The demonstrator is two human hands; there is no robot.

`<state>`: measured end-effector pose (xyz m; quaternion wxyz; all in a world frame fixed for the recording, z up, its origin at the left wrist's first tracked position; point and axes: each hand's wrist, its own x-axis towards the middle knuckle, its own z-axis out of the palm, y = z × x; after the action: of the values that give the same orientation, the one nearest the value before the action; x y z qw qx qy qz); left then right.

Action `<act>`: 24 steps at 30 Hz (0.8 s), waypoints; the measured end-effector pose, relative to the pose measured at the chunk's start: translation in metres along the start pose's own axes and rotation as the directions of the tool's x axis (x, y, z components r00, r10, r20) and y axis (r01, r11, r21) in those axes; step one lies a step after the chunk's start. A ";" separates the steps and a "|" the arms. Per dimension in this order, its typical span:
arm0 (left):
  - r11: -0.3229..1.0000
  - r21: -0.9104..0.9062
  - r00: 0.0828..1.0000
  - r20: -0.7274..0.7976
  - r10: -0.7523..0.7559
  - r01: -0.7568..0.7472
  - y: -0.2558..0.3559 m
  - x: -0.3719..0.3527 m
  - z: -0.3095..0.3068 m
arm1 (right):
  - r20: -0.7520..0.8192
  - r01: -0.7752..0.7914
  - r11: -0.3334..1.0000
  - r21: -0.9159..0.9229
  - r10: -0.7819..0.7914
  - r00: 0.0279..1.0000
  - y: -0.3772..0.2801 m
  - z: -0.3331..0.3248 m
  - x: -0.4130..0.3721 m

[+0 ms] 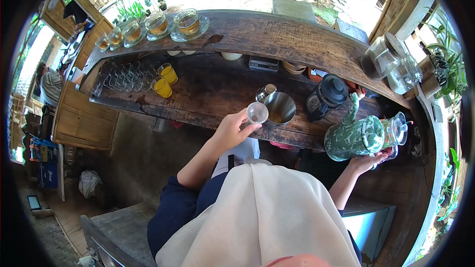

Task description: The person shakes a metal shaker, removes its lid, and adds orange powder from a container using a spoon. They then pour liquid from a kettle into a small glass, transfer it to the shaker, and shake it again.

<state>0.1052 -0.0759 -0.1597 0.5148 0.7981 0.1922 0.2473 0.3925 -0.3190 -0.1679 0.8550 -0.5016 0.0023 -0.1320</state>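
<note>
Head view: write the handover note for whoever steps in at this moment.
Left hand: holds a small clear cup, which looks empty, beside the steel cup on the counter.
Right hand: at the base of the green kettle, next to the glass jug; grip unclear.
Done: a row of tea glasses stands filled on the upper ledge, and two orange drinks stand on the counter.
Left: the clear glasses beside the orange drinks look unfilled.
</note>
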 end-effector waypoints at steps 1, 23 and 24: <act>1.000 -0.007 1.000 -0.012 -0.013 0.013 0.000 0.003 -0.003 | -0.002 0.004 1.000 -0.009 -0.004 1.000 0.000 0.000 0.000; 0.503 0.802 0.945 0.240 0.220 -0.321 0.032 0.064 -0.058 | 0.025 0.002 1.000 -0.028 -0.002 1.000 0.029 -0.029 0.017; 0.461 0.814 0.932 0.270 0.242 -0.355 0.034 0.067 -0.060 | 0.023 0.001 1.000 -0.027 0.000 1.000 0.031 -0.031 0.018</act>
<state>0.1253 -0.0083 -0.0948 0.0166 0.9801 0.1154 0.1607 0.4126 -0.3349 -0.2075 0.8480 -0.5147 -0.0059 -0.1262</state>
